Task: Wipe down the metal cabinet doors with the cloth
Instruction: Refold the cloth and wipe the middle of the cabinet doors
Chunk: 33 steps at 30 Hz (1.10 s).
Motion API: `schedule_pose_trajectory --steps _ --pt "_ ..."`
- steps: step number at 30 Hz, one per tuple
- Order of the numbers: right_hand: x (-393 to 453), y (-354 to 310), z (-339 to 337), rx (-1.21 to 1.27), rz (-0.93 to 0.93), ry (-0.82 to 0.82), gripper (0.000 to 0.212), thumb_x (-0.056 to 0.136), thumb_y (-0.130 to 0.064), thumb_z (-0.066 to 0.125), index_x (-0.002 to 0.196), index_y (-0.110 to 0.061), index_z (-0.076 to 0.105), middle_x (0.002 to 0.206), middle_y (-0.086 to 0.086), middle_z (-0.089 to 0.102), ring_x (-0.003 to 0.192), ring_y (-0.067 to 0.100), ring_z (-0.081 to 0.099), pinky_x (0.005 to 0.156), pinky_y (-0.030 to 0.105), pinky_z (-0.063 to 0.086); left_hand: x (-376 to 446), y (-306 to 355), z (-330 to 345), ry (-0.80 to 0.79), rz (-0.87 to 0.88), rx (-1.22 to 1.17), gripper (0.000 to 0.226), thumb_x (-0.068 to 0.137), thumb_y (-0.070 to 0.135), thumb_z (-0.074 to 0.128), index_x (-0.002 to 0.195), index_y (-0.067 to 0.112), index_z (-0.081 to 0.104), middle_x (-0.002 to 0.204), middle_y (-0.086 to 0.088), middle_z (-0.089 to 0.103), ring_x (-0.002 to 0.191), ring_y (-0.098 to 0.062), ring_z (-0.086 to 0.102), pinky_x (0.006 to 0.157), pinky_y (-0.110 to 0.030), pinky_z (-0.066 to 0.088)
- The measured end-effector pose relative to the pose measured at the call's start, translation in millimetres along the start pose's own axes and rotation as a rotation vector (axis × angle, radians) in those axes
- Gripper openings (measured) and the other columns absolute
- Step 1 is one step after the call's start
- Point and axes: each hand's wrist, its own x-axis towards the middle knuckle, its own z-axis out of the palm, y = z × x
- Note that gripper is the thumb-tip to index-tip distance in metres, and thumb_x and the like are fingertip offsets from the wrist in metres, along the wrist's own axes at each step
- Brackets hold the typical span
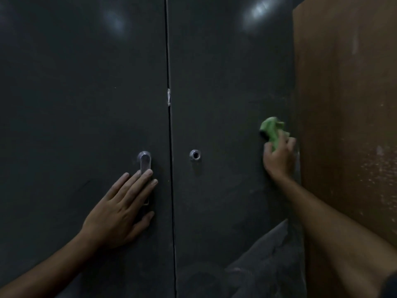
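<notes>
Two dark grey metal cabinet doors fill the view, the left door [81,93] and the right door [225,87], split by a thin vertical gap. My right hand [279,160] grips a crumpled green cloth [271,129] and presses it against the right door near its right edge. My left hand [120,211] lies flat with fingers spread on the left door, its fingertips over the lower part of a silver handle [144,161]. A round silver keyhole [195,155] sits on the right door.
A brown wooden panel [348,104] stands directly right of the cabinet. A small strip of pale tape [168,96] clings to the gap between the doors. A dusty lighter patch [264,254] marks the lower right door.
</notes>
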Motion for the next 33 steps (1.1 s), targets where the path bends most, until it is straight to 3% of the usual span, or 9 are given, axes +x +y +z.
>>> schedule_pose_trajectory --steps 3,7,12,16,18,24,26,30,33 --pt "22.7 -39.0 15.4 0.037 0.249 0.097 0.060 0.093 -0.043 0.037 0.144 -0.015 0.052 0.129 0.023 0.049 0.110 0.042 0.055 0.097 0.046 0.044 1.0 0.1 1.3 0.015 0.007 0.004 0.076 0.101 0.051 0.046 0.159 0.003 0.034 0.171 -0.019 0.021 0.155 -0.035 0.033 0.125 -0.057 0.028" --pt "-76.6 -91.9 23.5 0.119 -0.273 0.017 0.042 0.102 -0.036 0.044 0.136 -0.017 0.061 0.114 0.015 0.054 0.093 0.034 0.055 0.082 0.043 0.046 0.6 -0.9 -0.8 -0.009 0.007 0.005 0.078 0.101 0.053 0.044 0.160 0.004 0.032 0.172 -0.019 0.017 0.155 -0.035 0.031 0.127 -0.056 0.024" --pt "-176.1 -6.0 0.6 0.020 -0.707 -0.226 0.035 0.095 -0.027 0.053 0.130 -0.020 0.054 0.109 0.016 0.057 0.085 0.038 0.060 0.071 0.043 0.046 -0.2 1.6 -2.8 -0.004 0.001 0.004 0.078 0.101 0.051 0.044 0.160 0.003 0.031 0.172 -0.020 0.016 0.155 -0.035 0.030 0.126 -0.057 0.026" --pt "-104.9 -14.3 5.2 0.021 -0.097 0.021 0.023 0.098 -0.028 0.044 0.118 -0.018 0.047 0.112 0.019 0.053 0.082 0.041 0.061 0.068 0.041 0.047 0.9 1.4 0.5 0.015 0.000 0.001 0.078 0.101 0.051 0.046 0.160 0.002 0.032 0.172 -0.019 0.017 0.155 -0.034 0.030 0.125 -0.057 0.029" --pt "-108.9 -57.3 12.3 0.082 -0.015 0.080 0.025 0.097 -0.029 0.050 0.119 -0.016 0.052 0.116 0.019 0.054 0.090 0.042 0.060 0.072 0.044 0.050 1.3 1.3 -0.8 0.019 -0.003 -0.008 0.077 0.101 0.050 0.046 0.160 0.002 0.032 0.172 -0.019 0.017 0.156 -0.034 0.031 0.124 -0.058 0.029" --pt "-220.7 -35.4 3.8 0.079 -0.899 -0.280 0.035 0.083 -0.027 0.063 0.117 -0.021 0.057 0.105 0.016 0.059 0.080 0.033 0.057 0.068 0.039 0.042 1.5 2.7 -2.4 0.056 0.006 -0.021 0.077 0.100 0.048 0.047 0.160 0.001 0.033 0.172 -0.019 0.019 0.154 -0.035 0.033 0.124 -0.057 0.029" --pt "-190.1 2.8 1.4 -0.016 -0.811 -0.246 0.034 0.082 -0.029 0.058 0.115 -0.021 0.053 0.106 0.016 0.058 0.080 0.036 0.061 0.068 0.040 0.044 1.4 2.1 -0.3 0.054 0.002 -0.022 0.078 0.101 0.049 0.047 0.160 0.000 0.033 0.172 -0.020 0.019 0.154 -0.036 0.033 0.125 -0.057 0.028" --pt "-115.2 -19.3 4.4 0.083 0.025 -0.047 0.032 0.094 -0.037 0.041 0.120 -0.019 0.048 0.119 0.018 0.052 0.091 0.041 0.061 0.073 0.041 0.050 0.9 2.2 0.5 0.038 -0.005 -0.010 0.078 0.101 0.050 0.045 0.160 0.001 0.031 0.172 -0.019 0.017 0.156 -0.035 0.030 0.126 -0.056 0.026" --pt "-137.0 -83.7 11.2 0.149 -0.148 -0.059 0.028 0.096 -0.033 0.051 0.117 -0.016 0.059 0.116 0.017 0.055 0.088 0.039 0.060 0.073 0.043 0.050 1.5 2.3 -0.7 0.037 -0.001 -0.010 0.078 0.101 0.049 0.046 0.161 0.001 0.031 0.172 -0.019 0.017 0.156 -0.035 0.030 0.126 -0.056 0.026"
